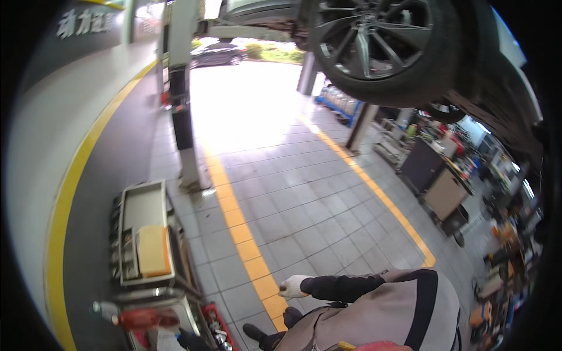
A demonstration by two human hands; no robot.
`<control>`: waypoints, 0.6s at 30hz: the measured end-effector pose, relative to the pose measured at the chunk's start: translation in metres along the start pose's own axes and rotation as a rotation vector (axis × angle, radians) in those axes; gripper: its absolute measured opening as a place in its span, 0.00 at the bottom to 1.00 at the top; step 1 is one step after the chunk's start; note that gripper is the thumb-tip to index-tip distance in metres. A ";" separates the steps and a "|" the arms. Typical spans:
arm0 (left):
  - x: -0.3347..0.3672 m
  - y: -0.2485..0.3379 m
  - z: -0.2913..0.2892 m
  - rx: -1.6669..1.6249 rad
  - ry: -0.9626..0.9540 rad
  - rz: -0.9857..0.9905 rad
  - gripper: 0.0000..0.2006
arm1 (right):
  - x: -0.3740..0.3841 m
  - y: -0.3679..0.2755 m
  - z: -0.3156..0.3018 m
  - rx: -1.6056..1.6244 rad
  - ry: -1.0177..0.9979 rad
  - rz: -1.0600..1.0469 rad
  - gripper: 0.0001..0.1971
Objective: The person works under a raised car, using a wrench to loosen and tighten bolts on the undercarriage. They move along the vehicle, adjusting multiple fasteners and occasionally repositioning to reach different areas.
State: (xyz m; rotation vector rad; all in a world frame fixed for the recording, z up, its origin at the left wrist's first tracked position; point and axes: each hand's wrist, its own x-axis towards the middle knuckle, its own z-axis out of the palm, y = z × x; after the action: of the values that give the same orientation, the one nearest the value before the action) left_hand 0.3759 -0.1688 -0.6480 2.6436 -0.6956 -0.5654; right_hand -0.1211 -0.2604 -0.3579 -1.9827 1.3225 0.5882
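Observation:
My right hand (296, 286), in a white glove below a black sleeve, is held out over the yellow floor line. Its fingers are curled, and what they hold, if anything, is hidden. At the lower left edge, a pale patch beside a dark sleeve-like shape (193, 340) seems to be my left hand, cut off and blurred, so its fingers cannot be read. Nearest to it are a red bottle-shaped thing (149, 319) and a clear bottle (105, 309) by a metal tool cart (155, 292). A red tray (218, 327) with metal parts sits alongside.
Behind the cart stands a tray (143, 202) with a yellow-tan box (153, 250). A lift post (182, 117) rises beyond. A raised car's wheel (372, 44) hangs overhead. Cabinets (422, 164) and cluttered benches line the right, and a dark car (219, 54) is parked outside.

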 end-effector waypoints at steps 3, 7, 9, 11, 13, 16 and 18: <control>0.012 0.050 0.015 0.021 -0.047 0.073 0.10 | -0.009 0.006 0.010 0.077 0.050 0.103 0.28; -0.002 0.095 0.028 0.003 -0.064 0.192 0.11 | -0.014 0.022 0.037 0.057 0.066 0.208 0.27; -0.022 0.111 0.035 -0.037 -0.061 0.265 0.11 | -0.016 0.029 0.045 0.112 0.074 0.221 0.26; -0.057 0.122 0.038 -0.102 -0.077 0.325 0.11 | -0.020 0.032 0.047 0.202 0.138 0.239 0.26; -0.105 0.132 0.037 -0.208 -0.132 0.368 0.11 | -0.027 0.031 0.042 0.281 0.188 0.254 0.27; -0.190 0.146 0.021 -0.387 -0.316 0.398 0.12 | -0.038 0.022 0.027 0.484 0.228 0.151 0.29; -0.249 0.165 0.001 -0.493 -0.486 0.398 0.12 | -0.044 0.020 0.017 0.628 0.210 0.131 0.35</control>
State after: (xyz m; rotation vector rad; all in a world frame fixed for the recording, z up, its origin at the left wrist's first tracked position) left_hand 0.1128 -0.1728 -0.5076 1.8587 -1.0288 -1.1053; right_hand -0.1568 -0.2262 -0.3448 -1.4715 1.5378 -0.0009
